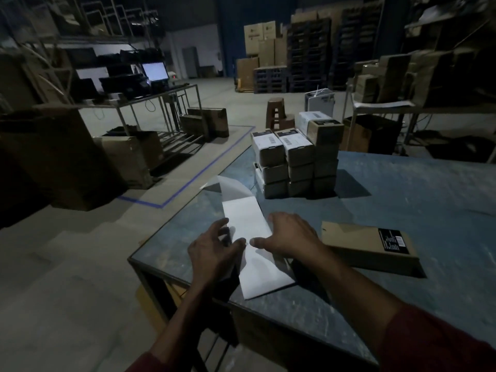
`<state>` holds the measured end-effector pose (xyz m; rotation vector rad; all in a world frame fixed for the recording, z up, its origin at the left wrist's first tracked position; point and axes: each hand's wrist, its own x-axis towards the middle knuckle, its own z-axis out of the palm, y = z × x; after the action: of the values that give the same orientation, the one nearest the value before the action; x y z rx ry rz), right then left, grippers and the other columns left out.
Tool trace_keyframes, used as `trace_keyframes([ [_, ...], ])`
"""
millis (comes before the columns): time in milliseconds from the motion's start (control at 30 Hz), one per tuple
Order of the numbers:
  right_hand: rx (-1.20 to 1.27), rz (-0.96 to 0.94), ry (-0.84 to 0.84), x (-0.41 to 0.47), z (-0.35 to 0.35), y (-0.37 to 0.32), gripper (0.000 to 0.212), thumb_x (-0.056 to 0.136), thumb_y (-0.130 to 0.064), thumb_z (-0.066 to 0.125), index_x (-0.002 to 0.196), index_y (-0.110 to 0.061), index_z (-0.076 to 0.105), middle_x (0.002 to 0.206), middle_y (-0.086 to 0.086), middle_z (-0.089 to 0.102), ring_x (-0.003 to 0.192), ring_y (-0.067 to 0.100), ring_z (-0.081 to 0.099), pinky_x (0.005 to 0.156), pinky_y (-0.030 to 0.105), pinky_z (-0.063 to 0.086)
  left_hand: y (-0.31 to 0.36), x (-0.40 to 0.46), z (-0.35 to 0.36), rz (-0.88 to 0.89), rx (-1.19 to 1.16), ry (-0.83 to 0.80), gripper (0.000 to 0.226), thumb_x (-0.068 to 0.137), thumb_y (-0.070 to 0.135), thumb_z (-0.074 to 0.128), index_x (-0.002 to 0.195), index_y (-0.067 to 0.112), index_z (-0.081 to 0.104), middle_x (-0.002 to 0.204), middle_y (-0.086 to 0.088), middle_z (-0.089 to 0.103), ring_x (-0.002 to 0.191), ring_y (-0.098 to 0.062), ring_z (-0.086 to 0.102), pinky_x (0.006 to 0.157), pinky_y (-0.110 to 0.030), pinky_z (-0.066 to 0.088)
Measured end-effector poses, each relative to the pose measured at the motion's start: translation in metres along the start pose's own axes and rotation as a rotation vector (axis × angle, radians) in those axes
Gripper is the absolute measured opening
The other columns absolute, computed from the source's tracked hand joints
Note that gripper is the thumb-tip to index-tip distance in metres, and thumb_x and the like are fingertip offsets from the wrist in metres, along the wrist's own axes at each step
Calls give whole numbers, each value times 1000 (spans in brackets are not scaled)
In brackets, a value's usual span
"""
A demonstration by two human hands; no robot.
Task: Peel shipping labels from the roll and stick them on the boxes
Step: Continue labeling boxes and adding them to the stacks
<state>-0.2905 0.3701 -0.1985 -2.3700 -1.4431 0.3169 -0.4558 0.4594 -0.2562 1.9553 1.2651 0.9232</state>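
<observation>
Mid-task view. A stack of boxes (292, 162) stands at the far side of the table (402, 189), its top boxes already bearing white labels — apparently finished work. One box (369, 247) lies apart at the right, showing no white label. The label strip (249, 232) lies flat near the table's front edge, its far end curling up. The left hand (212, 248) and right hand (290, 234) rest on it, fingers spread, thumbs nearly meeting — whether either pinches a label cannot be told.
</observation>
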Motion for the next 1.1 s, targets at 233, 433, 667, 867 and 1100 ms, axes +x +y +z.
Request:
trace_keyframes([
  [233, 446, 165, 60, 9, 34, 8, 63, 74, -52, 87, 126, -21, 70, 116, -2, 73, 105, 16, 69, 90, 31, 54, -13, 5, -8, -13, -232, -49, 63, 67, 29, 79, 127, 36, 60, 84, 6, 70, 73, -6, 68, 67, -19, 51],
  [433, 850, 197, 110, 17, 41, -1, 25, 95, -35, 68, 79, -18, 76, 74, 1, 73, 59, 14, 63, 59, 38, 52, -18, 12, -32, -176, -701, 117, 54, 87, -16, 61, 127, 21, 58, 102, -20, 75, 72, -19, 66, 58, -26, 51],
  [667, 1121, 199, -149, 21, 11, -24, 64, 81, -59, 81, 114, -5, 68, 75, 3, 65, 56, 17, 53, 53, 27, 32, 21, -26, -20, 439, -230, 18, 68, 86, 8, 71, 142, 36, 46, 95, 13, 67, 80, -1, 66, 68, -10, 47],
  [867, 1130, 213, -126, 19, -11, -10, 38, 88, -17, 82, 123, -10, 70, 104, 14, 79, 74, 20, 75, 49, 24, 51, 27, -20, -29, 409, -357, -204, 88, 87, 39, 77, 160, 33, 29, 91, 6, 76, 89, -6, 74, 82, -24, 58],
  [1100, 1051, 161, -137, 6, -20, -2, 27, 89, -10, 80, 115, -14, 72, 90, 3, 78, 60, 5, 71, 45, 18, 47, -32, 36, -56, 6, -9, 146, 37, 95, 30, 73, 131, 28, 65, 111, -2, 76, 88, -15, 68, 77, -34, 52],
])
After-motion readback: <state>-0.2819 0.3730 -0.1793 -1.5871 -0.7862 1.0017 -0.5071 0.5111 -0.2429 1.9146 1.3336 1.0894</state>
